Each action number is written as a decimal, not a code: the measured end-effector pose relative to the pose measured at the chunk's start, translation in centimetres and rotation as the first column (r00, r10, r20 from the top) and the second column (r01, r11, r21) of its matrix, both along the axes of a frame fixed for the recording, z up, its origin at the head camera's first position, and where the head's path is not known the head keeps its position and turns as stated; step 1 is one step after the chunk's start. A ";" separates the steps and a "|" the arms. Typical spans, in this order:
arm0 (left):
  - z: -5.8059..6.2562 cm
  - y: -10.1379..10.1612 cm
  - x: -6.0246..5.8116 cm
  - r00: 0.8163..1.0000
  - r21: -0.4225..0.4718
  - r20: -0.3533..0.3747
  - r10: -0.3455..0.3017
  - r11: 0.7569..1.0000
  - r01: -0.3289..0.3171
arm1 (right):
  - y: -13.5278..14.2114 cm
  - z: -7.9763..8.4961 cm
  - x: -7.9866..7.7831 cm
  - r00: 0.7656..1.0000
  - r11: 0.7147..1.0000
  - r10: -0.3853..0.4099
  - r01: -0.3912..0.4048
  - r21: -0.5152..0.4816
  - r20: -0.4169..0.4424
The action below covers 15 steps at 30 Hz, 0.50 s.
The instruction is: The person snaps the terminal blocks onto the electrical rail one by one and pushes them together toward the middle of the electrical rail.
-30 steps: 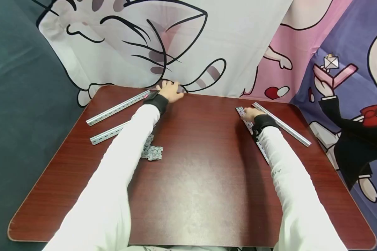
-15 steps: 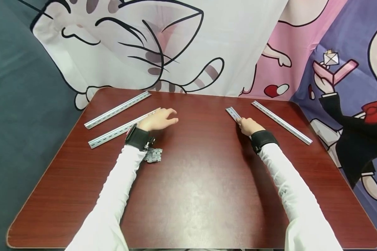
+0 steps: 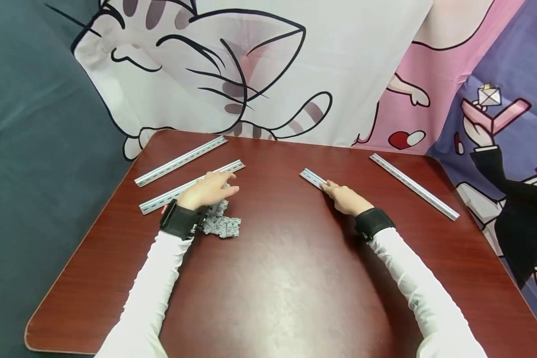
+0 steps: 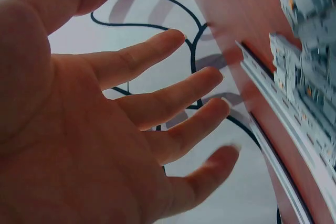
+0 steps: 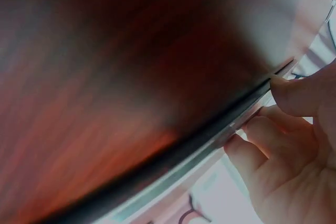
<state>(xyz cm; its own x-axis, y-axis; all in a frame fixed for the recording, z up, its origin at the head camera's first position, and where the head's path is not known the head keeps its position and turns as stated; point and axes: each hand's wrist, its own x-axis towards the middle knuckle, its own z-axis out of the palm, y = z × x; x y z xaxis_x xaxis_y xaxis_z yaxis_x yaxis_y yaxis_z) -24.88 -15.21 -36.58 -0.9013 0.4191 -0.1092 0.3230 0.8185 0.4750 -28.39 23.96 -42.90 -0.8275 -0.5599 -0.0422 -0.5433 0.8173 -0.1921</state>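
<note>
My right hand [image 3: 346, 198] pinches a slotted metal DIN rail [image 3: 312, 177]. Its thumb and fingers close on the edges of that rail [image 5: 181, 174] in the right wrist view, and the rail's near part is hidden under the hand and forearm. Fingers spread, my left hand [image 3: 207, 191] hovers over a pile of grey terminal blocks [image 3: 223, 226], partly covering it. Nothing lies in the left palm [image 4: 89, 129] in the left wrist view, where the blocks [image 4: 310, 61] appear to the right. Just beyond that hand lies another rail [image 3: 161, 201].
A further slotted rail [image 3: 181, 160] lies at the table's back left. Another rail [image 3: 413, 185] lies slanted near the right edge. The brown table [image 3: 277, 293] meets a hanging cartoon cloth [image 3: 362, 64] at its back edge.
My left hand has come back from the far table edge toward the grey blocks. My right hand has shifted its rail leftward, away from the right-hand rail. The head view has shifted slightly.
</note>
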 end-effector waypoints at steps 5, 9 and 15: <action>-0.6 -1.4 1.0 1.000 0.025 0.005 -0.004 1.000 0.004 | -2.2 -0.9 0.9 0.993 0.993 0.117 -0.117 -0.034 -0.019; -0.4 -2.0 1.1 1.000 0.046 -0.023 -0.020 0.999 0.021 | -3.6 -0.5 0.7 0.979 0.978 0.200 -0.202 -0.055 -0.035; -0.3 -2.3 1.4 0.997 -0.016 0.003 -0.083 0.996 0.083 | -4.7 0.3 0.6 0.955 0.955 0.292 -0.294 -0.041 -0.041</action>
<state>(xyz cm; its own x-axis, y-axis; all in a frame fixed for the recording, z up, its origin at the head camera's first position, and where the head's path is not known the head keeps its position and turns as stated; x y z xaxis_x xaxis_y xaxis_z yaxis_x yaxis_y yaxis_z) -23.48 -17.46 -36.84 -0.8631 0.4909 -0.1185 0.3893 0.7963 0.4630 -27.80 19.26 -42.60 -0.6271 -0.7788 0.0147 -0.7646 0.6118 -0.2027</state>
